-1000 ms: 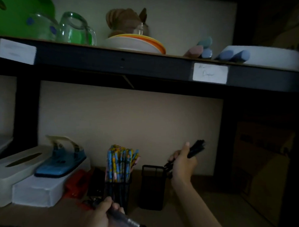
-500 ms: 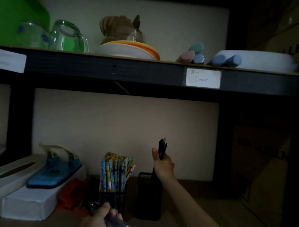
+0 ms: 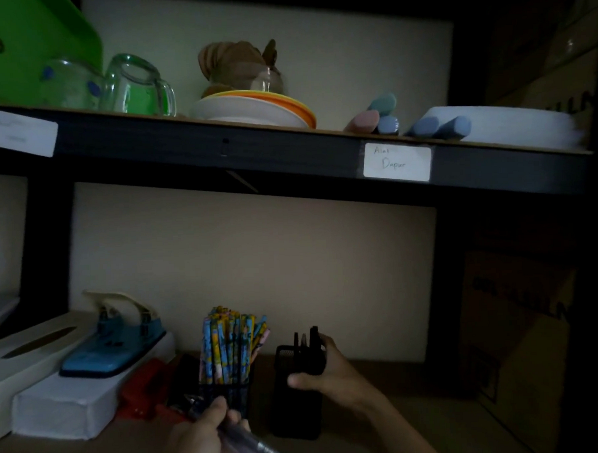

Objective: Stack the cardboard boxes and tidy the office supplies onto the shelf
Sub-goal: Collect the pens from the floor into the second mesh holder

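Observation:
On the dim lower shelf (image 3: 384,407) stand two black mesh pen holders. The left holder (image 3: 226,399) is packed with several blue patterned pencils (image 3: 229,345). My right hand (image 3: 326,370) wraps around the top of the right holder (image 3: 297,408), where a few black pens (image 3: 307,340) stick up by my fingers. Low in the frame, my left hand (image 3: 205,436) grips a bundle of clear-barrelled pens (image 3: 252,445) lying pointed toward the left holder. A cardboard box (image 3: 521,336) stands in shadow at the right.
A blue hole punch (image 3: 114,347) sits on a white box (image 3: 75,400), beside a white tissue box (image 3: 25,354) and a red item (image 3: 143,387). The upper shelf carries a green bin (image 3: 25,43), glass mugs (image 3: 134,86), stacked plates (image 3: 254,108), and a white tray (image 3: 505,125).
My right hand came down from holding the black pens up in the air; the pens now stand in the right holder with my hand around its top. The left hand barely moved.

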`<state>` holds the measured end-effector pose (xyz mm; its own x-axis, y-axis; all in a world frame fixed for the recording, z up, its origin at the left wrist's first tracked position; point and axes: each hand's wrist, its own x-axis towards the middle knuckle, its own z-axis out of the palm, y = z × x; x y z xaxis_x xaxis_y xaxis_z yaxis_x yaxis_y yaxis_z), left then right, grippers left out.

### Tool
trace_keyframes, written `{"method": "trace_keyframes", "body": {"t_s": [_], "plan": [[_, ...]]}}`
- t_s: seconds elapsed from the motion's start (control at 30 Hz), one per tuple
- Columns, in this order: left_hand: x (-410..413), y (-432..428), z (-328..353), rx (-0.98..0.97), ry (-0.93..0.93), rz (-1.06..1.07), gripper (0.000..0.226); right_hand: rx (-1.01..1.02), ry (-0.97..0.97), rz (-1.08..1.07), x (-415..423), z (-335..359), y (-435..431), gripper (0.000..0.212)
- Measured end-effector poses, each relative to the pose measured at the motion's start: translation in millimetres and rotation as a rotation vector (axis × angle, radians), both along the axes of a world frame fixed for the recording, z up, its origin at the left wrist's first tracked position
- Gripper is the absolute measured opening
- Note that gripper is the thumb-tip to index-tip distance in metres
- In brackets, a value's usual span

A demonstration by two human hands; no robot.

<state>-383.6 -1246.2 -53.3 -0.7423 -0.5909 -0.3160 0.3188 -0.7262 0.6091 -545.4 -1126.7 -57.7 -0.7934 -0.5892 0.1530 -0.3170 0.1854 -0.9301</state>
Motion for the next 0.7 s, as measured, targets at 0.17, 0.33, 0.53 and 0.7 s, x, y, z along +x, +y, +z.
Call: {"method": "trace_keyframes", "body": {"t_s": [0.17,0.33,0.53,0.7], "plan": [[-5.4,4.2,6.2,-0.026,0.084,-0.022,0.027,-0.01,-0.021,-0.012,3.2,-3.0,13.3,0.092],[-5.3,14.8,21.9,-0.143,0.13,0.024,0.031,-0.012,-0.013,0.083,18.6,1.4,36.3,0.062],[-13.1,39.6,44.1,-0.353,0.238,0.121,0.018,-0.053,-0.024,0.106,26.4,-9.7,53.9,0.083],[-37.2,45.9,49.6,-0.645,0.161,0.234,0.021,-0.115,-0.025,0.087,30.5,-28.0,58.7,0.102]]}}
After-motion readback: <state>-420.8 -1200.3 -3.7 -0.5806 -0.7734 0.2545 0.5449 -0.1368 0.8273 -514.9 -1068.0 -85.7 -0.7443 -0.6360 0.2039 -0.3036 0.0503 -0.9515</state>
